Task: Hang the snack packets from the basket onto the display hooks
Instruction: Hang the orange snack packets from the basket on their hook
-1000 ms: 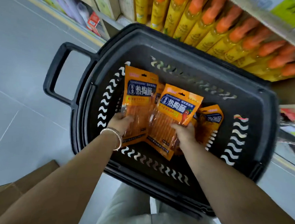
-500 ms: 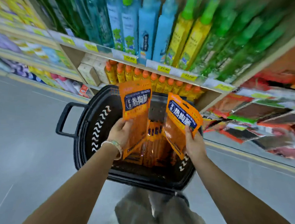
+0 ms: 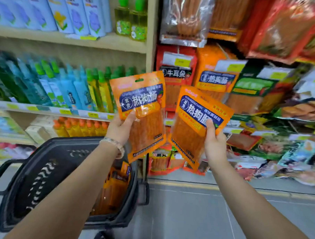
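My left hand [image 3: 119, 127] grips one orange snack packet [image 3: 144, 108] upright by its left edge. My right hand [image 3: 214, 141] holds a second orange snack packet [image 3: 192, 128], tilted to the right. Both packets are raised in front of the hanging snack display [image 3: 215, 78], where matching orange packets hang. The black basket [image 3: 48, 168] sits low at the left, with several more orange packets [image 3: 114, 188] inside. The hooks themselves are hidden behind the hanging packets.
A wooden shelf unit [image 3: 102, 43] at the left holds blue, green and yellow bottles. Its upright post [image 3: 151, 46] separates it from the snack display. Many other packets [image 3: 278, 142] crowd the right side. Grey floor with a yellow line [image 3: 195, 186] lies below.
Both hands lifted a packet each out of the basket and raised them up and to the right, toward the hanging display. My view swung up from the basket to the shelves.
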Action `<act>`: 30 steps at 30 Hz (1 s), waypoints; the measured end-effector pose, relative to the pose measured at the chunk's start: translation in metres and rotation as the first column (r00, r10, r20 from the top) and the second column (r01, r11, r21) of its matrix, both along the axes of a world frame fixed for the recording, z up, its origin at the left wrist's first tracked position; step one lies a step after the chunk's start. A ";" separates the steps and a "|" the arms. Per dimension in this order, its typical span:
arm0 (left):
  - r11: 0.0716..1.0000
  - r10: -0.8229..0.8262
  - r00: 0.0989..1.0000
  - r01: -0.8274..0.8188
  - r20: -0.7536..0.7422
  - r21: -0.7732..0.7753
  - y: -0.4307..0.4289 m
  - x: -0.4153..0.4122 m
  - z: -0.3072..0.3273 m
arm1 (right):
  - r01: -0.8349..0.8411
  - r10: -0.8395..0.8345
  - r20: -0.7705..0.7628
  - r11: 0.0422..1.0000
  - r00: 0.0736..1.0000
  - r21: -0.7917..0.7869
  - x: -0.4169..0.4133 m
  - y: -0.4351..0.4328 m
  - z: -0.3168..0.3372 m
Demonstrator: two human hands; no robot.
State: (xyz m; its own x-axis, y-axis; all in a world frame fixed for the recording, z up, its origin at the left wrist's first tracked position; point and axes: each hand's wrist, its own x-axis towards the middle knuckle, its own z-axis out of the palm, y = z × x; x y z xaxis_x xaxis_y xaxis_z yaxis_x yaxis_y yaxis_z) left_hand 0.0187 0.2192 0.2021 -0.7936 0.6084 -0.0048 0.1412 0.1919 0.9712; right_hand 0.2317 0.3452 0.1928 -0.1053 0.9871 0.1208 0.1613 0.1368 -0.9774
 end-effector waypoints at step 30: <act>0.856 0.009 0.997 0.032 -0.075 0.516 0.238 0.005 0.235 | -0.061 0.173 -0.266 0.921 0.948 0.385 -0.018 0.263 0.286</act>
State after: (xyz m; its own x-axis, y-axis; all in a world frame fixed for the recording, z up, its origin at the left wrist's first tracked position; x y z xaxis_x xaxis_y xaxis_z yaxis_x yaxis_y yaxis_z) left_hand 0.0235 0.4576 0.4373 -0.7725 0.5165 0.3695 0.2136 -0.3366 0.9171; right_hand 0.2133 0.6083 0.4791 -0.1222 0.8488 0.5144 -0.1596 0.4947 -0.8543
